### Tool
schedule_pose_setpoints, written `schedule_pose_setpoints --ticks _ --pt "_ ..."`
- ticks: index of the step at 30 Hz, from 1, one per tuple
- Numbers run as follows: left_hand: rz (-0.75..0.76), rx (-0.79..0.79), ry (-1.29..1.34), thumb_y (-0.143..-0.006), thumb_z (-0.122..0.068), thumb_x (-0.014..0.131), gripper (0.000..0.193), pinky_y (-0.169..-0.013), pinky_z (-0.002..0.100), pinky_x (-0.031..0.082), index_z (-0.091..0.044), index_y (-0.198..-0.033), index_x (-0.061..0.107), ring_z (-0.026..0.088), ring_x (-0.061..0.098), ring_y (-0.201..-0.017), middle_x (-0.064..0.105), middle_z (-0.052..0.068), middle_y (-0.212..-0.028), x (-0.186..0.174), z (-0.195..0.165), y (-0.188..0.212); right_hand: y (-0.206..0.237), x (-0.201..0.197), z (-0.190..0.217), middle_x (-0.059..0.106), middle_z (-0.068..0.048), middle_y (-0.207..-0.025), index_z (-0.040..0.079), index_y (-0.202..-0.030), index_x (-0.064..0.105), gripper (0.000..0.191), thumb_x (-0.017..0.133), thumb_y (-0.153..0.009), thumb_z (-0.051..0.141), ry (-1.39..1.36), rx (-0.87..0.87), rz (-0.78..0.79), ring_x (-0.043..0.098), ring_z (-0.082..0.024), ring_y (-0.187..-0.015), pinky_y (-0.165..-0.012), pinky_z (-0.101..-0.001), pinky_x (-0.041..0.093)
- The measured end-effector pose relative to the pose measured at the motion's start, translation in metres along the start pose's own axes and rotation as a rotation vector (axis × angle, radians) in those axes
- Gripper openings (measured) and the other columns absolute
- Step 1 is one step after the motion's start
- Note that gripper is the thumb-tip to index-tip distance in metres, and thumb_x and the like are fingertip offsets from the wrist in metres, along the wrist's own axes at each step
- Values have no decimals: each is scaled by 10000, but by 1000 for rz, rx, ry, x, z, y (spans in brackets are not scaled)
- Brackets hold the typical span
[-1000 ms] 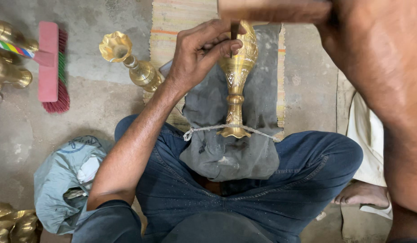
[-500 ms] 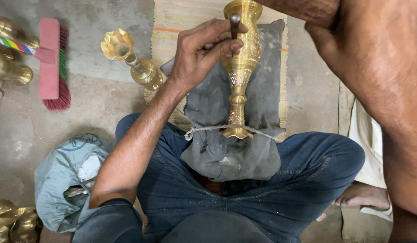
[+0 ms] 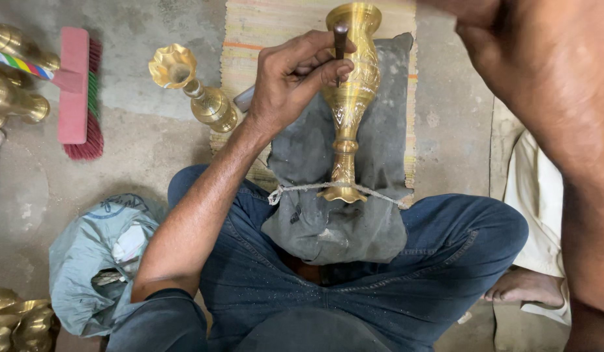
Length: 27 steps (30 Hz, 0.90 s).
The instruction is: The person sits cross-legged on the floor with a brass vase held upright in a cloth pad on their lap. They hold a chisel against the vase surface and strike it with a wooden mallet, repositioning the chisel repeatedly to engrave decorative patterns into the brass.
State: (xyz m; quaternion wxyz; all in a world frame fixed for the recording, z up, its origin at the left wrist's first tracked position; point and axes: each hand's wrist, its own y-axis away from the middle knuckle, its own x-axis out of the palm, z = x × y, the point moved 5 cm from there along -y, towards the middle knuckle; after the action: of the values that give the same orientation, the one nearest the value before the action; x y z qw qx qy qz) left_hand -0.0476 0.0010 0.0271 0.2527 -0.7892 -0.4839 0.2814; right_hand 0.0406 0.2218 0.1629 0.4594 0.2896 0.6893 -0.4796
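A tall brass vase (image 3: 349, 98) lies lengthwise on a grey cushion (image 3: 334, 215) across my lap, its foot tied down by a light cord (image 3: 302, 190). My left hand (image 3: 295, 78) is shut on a short dark metal punch (image 3: 340, 42), its tip resting on the vase's upper body. My right arm (image 3: 556, 117) rises at the right edge of the view; the hand itself is above the frame and out of sight.
A second brass vase (image 3: 191, 88) stands on the concrete floor to the left, beside a striped mat (image 3: 263, 32). A pink brush (image 3: 77, 91) and more brass pieces (image 3: 12, 85) lie at far left. A grey-blue bag (image 3: 87, 261) sits by my left knee.
The view has shifted so the vase sits lower in frame. My right arm has lifted up and out of the top of the view. The left hand keeps the punch on the vase.
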Motion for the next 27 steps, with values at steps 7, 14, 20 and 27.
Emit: schedule_pose_setpoints --ticks 7,14,20,27 --pt "-3 -37 91 -1105 -70 714 246 -920 291 700 -48 -1344 660 159 772 -1093 754 76 -1168 -1 1 9 -1 -7 11 677 -143 -764 -10 -951 710 160 837 -1009 69 84 -57 -41 673 -276 -684 -645 -362 527" --pt "-8 6 111 -1120 -75 686 301 -962 308 711 -43 -1406 599 165 759 -1162 723 87 -1274 -1 4 10 -5 -12 19 659 -149 -757 -32 -995 698 147 819 -1005 52 38 -38 -40 665 -275 -703 -643 -361 522" --pt "-34 -24 95 -1090 -41 719 268 -870 287 689 -38 -1347 643 161 780 -1032 775 82 -1082 -1 10 11 -6 -14 24 666 -128 -797 12 -990 681 98 769 -1013 51 140 -91 -47 670 -252 -725 -669 -351 526" --pt "-27 -25 104 -1087 -32 717 257 -899 294 714 -44 -1336 654 168 785 -1067 773 81 -1130 0 10 11 -10 -11 24 655 -84 -724 47 -970 703 69 706 -1013 100 381 -171 -53 638 -190 -611 -601 -301 506"
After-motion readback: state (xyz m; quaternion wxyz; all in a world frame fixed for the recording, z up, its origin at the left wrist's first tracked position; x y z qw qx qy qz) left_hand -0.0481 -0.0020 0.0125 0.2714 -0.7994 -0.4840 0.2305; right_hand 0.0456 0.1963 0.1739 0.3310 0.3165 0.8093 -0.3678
